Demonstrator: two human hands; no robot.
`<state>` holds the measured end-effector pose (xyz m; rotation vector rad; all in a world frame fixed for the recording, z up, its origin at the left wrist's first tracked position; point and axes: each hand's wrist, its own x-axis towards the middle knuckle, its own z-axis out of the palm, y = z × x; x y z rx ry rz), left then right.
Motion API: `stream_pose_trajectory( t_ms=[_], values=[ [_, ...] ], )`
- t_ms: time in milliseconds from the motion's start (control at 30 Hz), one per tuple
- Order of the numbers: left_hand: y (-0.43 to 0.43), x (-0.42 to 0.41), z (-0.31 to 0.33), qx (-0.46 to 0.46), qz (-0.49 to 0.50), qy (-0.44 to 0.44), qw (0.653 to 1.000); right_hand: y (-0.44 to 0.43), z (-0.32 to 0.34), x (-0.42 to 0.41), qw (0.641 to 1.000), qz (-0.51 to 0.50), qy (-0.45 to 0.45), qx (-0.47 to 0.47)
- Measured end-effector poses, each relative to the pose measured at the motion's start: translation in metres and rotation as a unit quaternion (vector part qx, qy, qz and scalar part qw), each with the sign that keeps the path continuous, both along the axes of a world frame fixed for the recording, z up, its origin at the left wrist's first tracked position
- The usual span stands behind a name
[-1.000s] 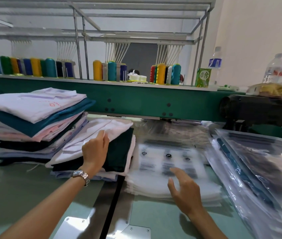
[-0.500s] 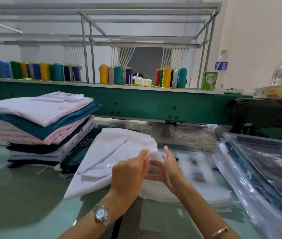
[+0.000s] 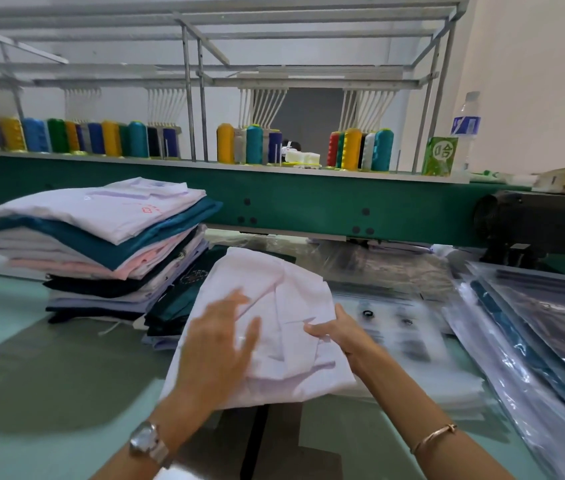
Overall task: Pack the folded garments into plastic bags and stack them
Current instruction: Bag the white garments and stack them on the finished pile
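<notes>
The white folded garment (image 3: 284, 299) sat mid-bench (image 3: 32, 375) beside the plastic bags (image 3: 412, 344), left hand (image 3: 218, 348) flat on top, right hand (image 3: 336, 332) pinching its right edge; its folds needed pressing square before bagging.

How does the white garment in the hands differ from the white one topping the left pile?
The held garment is pinched by the right hand, left hand over it; the pile's top garment lies untouched. The held one looks plain and rumpled; the top garment shows red embroidery. Both are white, folded, unbagged.
</notes>
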<state>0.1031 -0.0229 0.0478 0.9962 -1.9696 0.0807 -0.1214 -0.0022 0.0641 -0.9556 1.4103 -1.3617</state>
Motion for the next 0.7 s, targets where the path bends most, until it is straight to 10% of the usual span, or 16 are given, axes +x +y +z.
stream_pose_trajectory(
  t_ms=[100,233,433,700],
  values=[
    [-0.040,0.039,-0.011,0.203,0.173,-0.048,0.963,0.002,-0.007,0.001,1.000,0.003,0.000,-0.012],
    [-0.055,0.060,-0.024,0.483,-0.007,0.155,0.862,0.008,-0.012,0.002,0.999,0.023,0.032,-0.017],
    [-0.051,0.064,-0.004,0.594,-0.145,0.265,0.745,0.023,-0.012,-0.005,0.992,0.076,0.098,-0.022],
    [-0.001,0.001,0.032,0.440,-0.225,0.174,0.852,0.050,0.012,-0.015,0.975,0.064,0.210,-0.035]
  ],
)
